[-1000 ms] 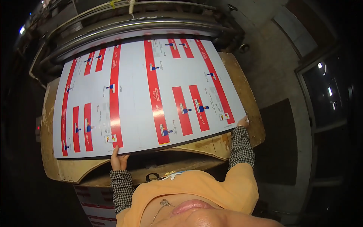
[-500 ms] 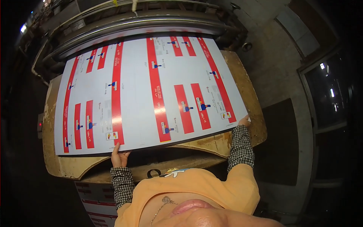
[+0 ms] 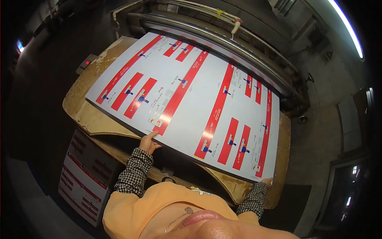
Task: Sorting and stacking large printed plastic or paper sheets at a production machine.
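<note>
- One worn, chipped wooden counter (image 3: 85, 115) carries the work; its far edge runs under one long grey metal roller (image 3: 223, 42) of a machine, and the roller's right end fades into shadow.
- One large white printed sheet with red bars and small blue marks (image 3: 191, 99) lies flat on the counter, filling most of it, with its far edge up against the roller. It may be the top of a stack, since the near edge looks thick, but the view is too poor there to be sure.
- One second pile of white-and-red printed sheets (image 3: 81, 179) sits lower down at the left, beside the counter; part of it is cut off by the checked sleeve.
- Two hands are in view, well apart, both at the sheet's near edge. The left hand (image 3: 149, 141) is closed on the near left edge, thumb on top and fingers under the sheet.
- The right hand (image 3: 266, 182) touches the near right corner; only a little of it shows past the checked cuff, so its grip cannot be told.
</note>
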Tool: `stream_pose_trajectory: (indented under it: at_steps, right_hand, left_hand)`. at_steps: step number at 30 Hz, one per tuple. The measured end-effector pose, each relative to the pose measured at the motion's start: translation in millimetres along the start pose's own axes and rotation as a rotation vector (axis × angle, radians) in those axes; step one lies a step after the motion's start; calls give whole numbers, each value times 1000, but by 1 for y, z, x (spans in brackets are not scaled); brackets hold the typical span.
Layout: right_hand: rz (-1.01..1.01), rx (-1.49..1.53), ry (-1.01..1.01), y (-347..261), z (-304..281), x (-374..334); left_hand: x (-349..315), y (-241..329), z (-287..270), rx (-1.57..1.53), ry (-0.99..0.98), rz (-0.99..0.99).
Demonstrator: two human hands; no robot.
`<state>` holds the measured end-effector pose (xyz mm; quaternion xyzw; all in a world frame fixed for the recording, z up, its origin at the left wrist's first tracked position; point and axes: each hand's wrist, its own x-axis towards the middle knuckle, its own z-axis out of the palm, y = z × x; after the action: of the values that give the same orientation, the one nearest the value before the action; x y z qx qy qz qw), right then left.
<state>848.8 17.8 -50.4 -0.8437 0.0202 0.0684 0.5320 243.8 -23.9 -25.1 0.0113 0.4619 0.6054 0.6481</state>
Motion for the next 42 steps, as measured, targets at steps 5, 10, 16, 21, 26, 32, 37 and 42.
stream_pose_trajectory:
  at_steps: [5, 10, 16, 21, 26, 32, 37, 42]
  right_hand:
    - [30, -208, -11, -12, -17, 7]
    - [-235, -411, -80, -29, -19, -56]
    - [-881, -62, -930, -7, 50, -255]
    - [-1471, -270, -1360, -18, 33, -407]
    - [-1791, -929, -1510, -30, 27, -430]
    - [-1721, -618, -1777, -31, 44, -407]
    - [-1559, -680, -1804, -73, 33, -420]
    - [-1585, -296, -1722, -105, 11, -418]
  left_hand:
    - [2, 1, -3, 40, -12, -51]
    - [3, -2, -8, 74, 12, 0]
    - [14, -9, -11, 69, -17, -7]
    - [28, -22, -22, 61, -17, 34]
    - [13, -12, -14, -13, -199, 6]
    - [19, -6, -36, 133, -254, -81]
    - [37, -20, -33, 18, -114, -41]
    - [2, -5, -4, 77, -89, -25]
